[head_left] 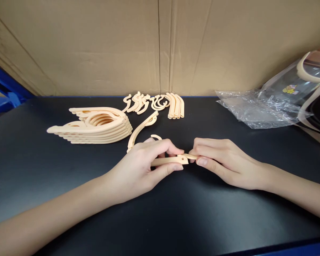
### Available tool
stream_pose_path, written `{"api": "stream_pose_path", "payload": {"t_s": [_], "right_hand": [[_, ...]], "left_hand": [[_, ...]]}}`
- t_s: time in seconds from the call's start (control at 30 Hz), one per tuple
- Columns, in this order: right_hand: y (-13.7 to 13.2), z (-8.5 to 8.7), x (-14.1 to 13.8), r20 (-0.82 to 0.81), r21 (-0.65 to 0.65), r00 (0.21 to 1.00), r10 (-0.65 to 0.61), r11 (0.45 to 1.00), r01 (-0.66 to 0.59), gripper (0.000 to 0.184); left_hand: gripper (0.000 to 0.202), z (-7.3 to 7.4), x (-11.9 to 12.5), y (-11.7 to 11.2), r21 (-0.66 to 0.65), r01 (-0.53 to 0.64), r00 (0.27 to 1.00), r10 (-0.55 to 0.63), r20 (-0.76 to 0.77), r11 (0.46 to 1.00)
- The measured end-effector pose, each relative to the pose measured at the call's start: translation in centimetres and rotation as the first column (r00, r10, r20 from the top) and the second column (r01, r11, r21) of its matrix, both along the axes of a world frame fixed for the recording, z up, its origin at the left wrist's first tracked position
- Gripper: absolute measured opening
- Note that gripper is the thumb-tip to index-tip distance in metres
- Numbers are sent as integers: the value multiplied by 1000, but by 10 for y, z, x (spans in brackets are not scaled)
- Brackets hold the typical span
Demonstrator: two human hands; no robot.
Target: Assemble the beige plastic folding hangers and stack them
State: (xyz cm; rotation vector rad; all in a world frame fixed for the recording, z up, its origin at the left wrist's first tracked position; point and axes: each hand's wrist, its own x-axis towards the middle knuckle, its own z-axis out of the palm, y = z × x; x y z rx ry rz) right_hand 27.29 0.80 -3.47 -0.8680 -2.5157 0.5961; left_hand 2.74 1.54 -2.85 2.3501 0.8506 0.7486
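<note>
My left hand [146, 165] and my right hand [221, 160] meet over the middle of the black table [42, 170]. Both are closed on cream plastic hanger parts [173, 160] that join between the fingertips. The left hand pinches a flat arm piece with a small hole near its end. My right hand holds the other piece, mostly hidden in its fingers. A small curved hook end [156, 137] shows just behind the left hand.
A stack of cream hanger arms [96, 126] lies at the left rear. One loose curved arm [142, 128] lies beside it. Hooks [141, 101] and straight pieces [176, 106] sit by the cardboard wall. Crumpled clear plastic bags [258, 110] lie at the right.
</note>
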Motion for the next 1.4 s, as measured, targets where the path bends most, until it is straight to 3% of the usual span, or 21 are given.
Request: {"api": "stream_pose_path", "payload": {"t_s": [0.3,0.63,0.87,1.03,1.2,1.4], "right_hand": [[0,0,1,53,31,998,25,999,-26,33],[-4,-2,1,89,174,996,27,984,-42,32],[-6,-3,-1,195,405,981,1,911,-82,40],[-9,-2,-2,225,479,974,-10,872,-102,39],[-10,-2,-3,246,541,969,-24,833,-116,38],[-9,-3,-4,233,480,971,-42,874,-78,39]], "left_hand": [[7,-4,-2,1,-41,37,999,-36,39,998],[6,-5,-3,0,-97,23,1000,-23,-3,995],[6,-6,-2,0,-99,88,995,-84,47,991],[8,-5,-2,-1,-112,95,995,-92,31,989],[10,-6,-3,-2,-42,80,996,-81,-22,996],[8,-8,-3,1,-8,69,997,-69,-28,998]]}}
